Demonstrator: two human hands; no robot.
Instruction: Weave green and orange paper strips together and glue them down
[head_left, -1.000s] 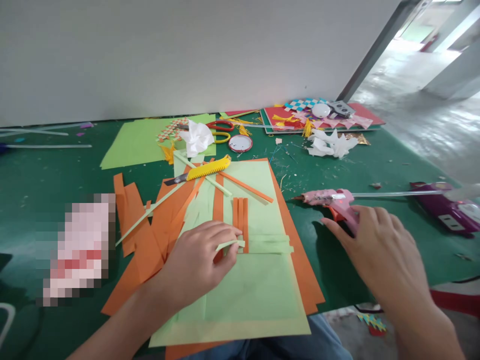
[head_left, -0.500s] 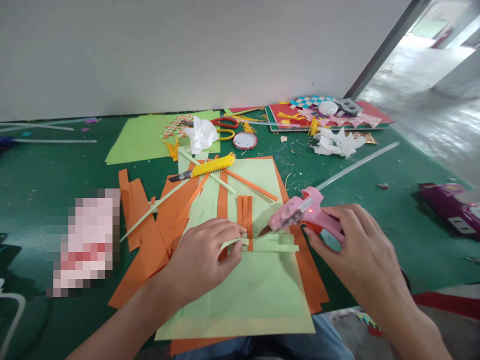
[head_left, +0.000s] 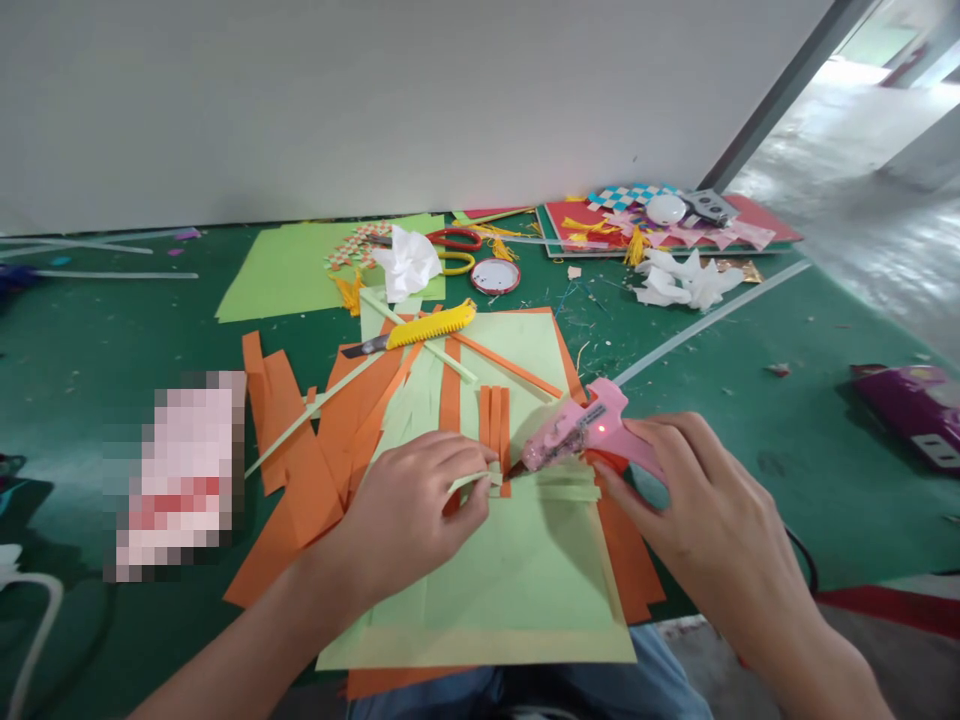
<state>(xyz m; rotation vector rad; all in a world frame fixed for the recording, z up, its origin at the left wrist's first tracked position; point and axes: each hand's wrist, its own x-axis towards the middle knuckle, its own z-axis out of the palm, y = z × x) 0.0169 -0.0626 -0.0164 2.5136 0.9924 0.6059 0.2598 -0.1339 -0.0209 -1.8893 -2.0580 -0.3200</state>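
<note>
My right hand [head_left: 701, 490] is wrapped round the handle of a pink hot glue gun [head_left: 577, 430], whose small light glows. A long clear glue stick [head_left: 712, 322] sticks out of its back. The nozzle touches or nearly touches the lower ends of several upright orange paper strips [head_left: 494, 420]. Between thumb and fingers, my left hand [head_left: 427, 500] pinches a narrow pale green paper strip [head_left: 474, 480], folded back at those same ends. Other pale green strips [head_left: 562, 490] run right under the gun. All this rests on a pale green paper sheet [head_left: 517, 600].
Orange paper pieces [head_left: 300, 510] lie left of the sheet. A yellow utility knife [head_left: 427, 327] rests above it. Behind are scissors [head_left: 457, 240], crumpled tissue [head_left: 409, 262], a round lid [head_left: 495, 276] and red folders [head_left: 735, 212]. A purple box-like object [head_left: 911, 410] sits far right.
The glue gun has moved left and slightly down, bringing its nozzle to the orange strips' lower ends. My left hand keeps its pinch on the green strip. The view has shifted slightly.
</note>
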